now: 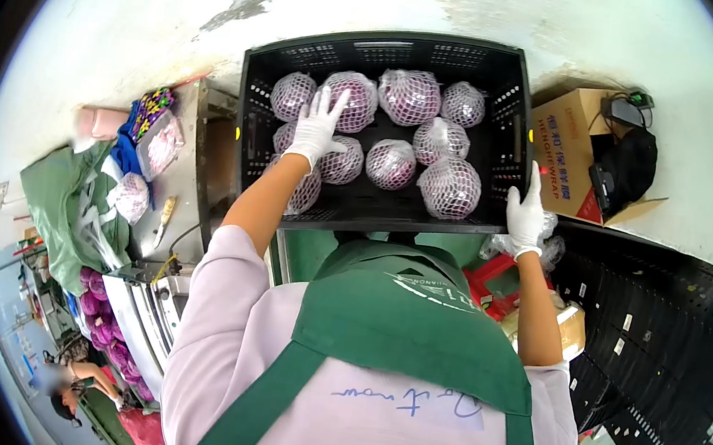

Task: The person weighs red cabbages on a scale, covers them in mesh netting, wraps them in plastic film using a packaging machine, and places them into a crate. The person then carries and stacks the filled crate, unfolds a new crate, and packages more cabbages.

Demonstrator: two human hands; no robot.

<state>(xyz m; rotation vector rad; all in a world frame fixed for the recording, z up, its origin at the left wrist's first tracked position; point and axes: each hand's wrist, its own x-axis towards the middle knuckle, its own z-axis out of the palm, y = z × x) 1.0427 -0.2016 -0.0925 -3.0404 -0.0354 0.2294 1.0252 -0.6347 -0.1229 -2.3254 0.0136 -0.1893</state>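
On our right stood the largest things, the stacked black crates [664, 329], their sides marked with small pale labels. Next in size came the green apron [415, 331] we wore over a pale shirt [405, 433]. Beyond it lay our open black crate [367, 219], holding the round purple heads [409, 97], each in white netting. They sat inside it in loose rows, some touching, with bare floor between others.

To the right of this crate we had a cardboard box [562, 152], its flaps open, with a black bag [632, 167] in it. On our left, a green cloth [66, 203] hung beside a metal table [180, 180].

Our left hand [318, 129], in a white glove, lay over the heads at the crate's left side, fingers spread wide and resting on them without gripping. Our right hand [525, 215], also gloved, was open at the crate's near right corner, fingers straight and thumb apart; we could not tell whether it pressed the rim. Smallest was a knife [166, 217] on the metal table.
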